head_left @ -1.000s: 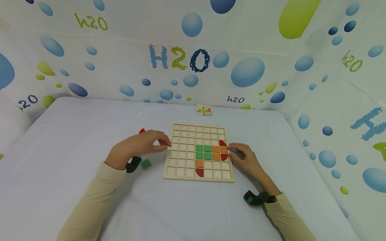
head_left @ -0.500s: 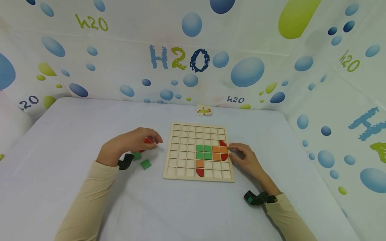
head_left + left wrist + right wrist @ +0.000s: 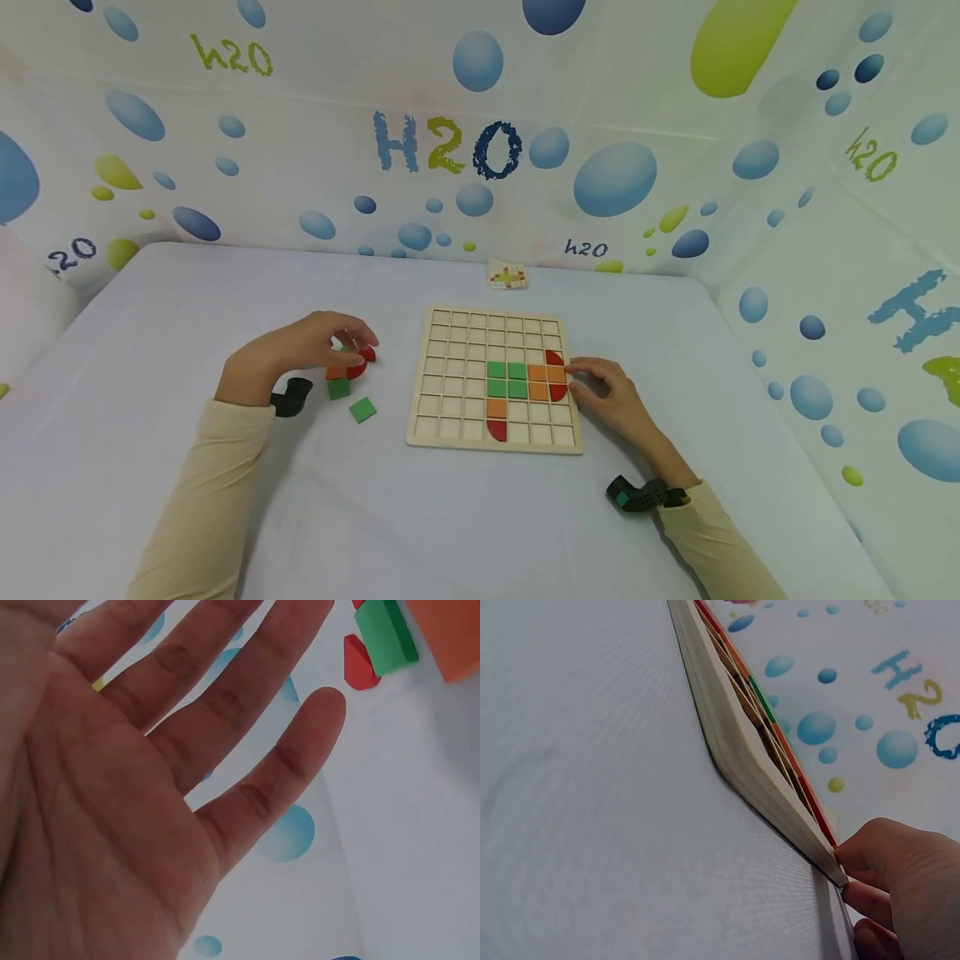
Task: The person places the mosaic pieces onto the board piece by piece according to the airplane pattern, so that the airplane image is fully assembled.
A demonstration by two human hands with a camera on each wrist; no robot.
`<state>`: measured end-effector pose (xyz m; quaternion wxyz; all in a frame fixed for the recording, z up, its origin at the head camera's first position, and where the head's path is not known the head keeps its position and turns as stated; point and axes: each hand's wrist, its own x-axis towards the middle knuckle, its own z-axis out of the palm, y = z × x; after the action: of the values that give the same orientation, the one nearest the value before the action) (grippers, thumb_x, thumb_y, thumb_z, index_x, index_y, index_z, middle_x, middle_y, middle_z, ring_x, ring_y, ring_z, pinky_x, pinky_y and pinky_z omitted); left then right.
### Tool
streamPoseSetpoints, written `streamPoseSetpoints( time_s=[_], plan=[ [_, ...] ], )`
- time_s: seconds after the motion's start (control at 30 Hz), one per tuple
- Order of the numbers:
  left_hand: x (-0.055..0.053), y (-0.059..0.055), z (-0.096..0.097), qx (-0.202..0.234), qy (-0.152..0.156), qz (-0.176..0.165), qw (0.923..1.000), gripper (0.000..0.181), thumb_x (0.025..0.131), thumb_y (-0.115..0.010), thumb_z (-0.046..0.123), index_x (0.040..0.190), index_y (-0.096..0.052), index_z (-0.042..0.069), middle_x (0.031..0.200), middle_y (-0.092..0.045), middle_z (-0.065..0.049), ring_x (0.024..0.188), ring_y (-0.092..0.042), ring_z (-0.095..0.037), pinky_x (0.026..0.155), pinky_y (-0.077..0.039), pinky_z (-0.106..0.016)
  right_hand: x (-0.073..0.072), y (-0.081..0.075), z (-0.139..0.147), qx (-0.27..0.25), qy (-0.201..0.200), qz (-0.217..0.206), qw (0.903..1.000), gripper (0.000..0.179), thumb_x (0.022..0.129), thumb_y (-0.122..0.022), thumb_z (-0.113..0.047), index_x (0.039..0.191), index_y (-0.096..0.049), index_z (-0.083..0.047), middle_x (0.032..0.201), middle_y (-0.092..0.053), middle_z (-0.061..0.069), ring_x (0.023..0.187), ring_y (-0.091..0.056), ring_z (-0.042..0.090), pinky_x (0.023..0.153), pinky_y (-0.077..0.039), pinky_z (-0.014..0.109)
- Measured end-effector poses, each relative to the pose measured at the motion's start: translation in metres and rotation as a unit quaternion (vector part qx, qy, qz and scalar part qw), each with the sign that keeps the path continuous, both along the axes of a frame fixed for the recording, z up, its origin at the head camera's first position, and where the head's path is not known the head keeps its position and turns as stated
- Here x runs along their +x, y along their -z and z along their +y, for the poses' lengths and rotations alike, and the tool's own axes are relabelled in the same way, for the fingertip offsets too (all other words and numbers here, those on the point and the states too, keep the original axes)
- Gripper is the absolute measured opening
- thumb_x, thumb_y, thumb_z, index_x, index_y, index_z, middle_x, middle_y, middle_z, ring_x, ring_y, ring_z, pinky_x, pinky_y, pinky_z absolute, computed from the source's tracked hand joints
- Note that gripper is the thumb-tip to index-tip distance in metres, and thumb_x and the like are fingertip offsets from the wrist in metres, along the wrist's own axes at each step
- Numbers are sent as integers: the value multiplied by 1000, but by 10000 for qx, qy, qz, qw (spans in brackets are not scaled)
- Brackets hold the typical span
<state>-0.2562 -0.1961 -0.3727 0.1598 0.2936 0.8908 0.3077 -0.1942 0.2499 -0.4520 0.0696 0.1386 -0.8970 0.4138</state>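
Note:
Spread above a cluster of loose pieces, my left hand (image 3: 303,343) holds nothing visible, and its fingers are relaxed. Under and beside it lie red quarter-round pieces (image 3: 367,354), an orange square (image 3: 335,372) and green squares (image 3: 339,389). The left wrist view shows the palm, with a green piece (image 3: 387,634) beyond the fingers. At the right edge of the wooden grid board (image 3: 457,439), my right hand (image 3: 611,400) grips the rim between thumb and finger. Set in the grid are green squares (image 3: 507,379), orange squares (image 3: 537,372) and red quarter-rounds (image 3: 497,430).
A small pattern card (image 3: 507,275) lies behind the board near the wall. One green square (image 3: 363,409) sits apart, left of the board. White cloth (image 3: 450,525) covers the table, and a printed sheet (image 3: 337,83) forms the backdrop.
My left hand has moved left from the board's edge to over the loose pieces, bringing more of them into sight. The right hand and the board have stayed put.

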Motion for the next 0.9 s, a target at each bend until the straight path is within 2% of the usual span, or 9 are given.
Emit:
streamPoseSetpoints(
  time_s=[0.2,0.47,0.77,0.9],
  plan=[
    [-1,1,-7,-55,-79,-51,9999,24,88,-67,3,112,-65,-1,107,-65,-13,98,-60,-28,80,-53,-40,-1,1,1,10,4,17,10000,28,92,-66,-10,119,-66,-5,133,-58,15,130,-42,35,106,-32,54],
    [-3,11,-17,-288,-476,-217,9982,18,87,-69,6,104,-67,2,102,-64,-8,97,-58,-28,82,-53,-40,0,2,1,-27,-62,-23,10000,28,93,-66,-13,120,-66,-6,132,-58,15,131,-41,34,107,-32,55],
    [-5,15,-25,-294,-449,-450,9975,23,84,-73,9,104,-66,1,102,-63,-10,97,-58,-30,80,-53,-39,-1,1,0,42,3,-34,10000,28,92,-66,-11,119,-66,-6,133,-57,15,132,-40,35,107,-31,56],
    [-5,17,-26,-324,-470,-441,9974,24,83,-73,8,105,-66,1,103,-63,-10,97,-58,-29,79,-53,-38,0,2,0,60,20,-43,10000,28,92,-67,-11,120,-66,-6,133,-57,15,132,-40,35,107,-32,55]
  ],
)
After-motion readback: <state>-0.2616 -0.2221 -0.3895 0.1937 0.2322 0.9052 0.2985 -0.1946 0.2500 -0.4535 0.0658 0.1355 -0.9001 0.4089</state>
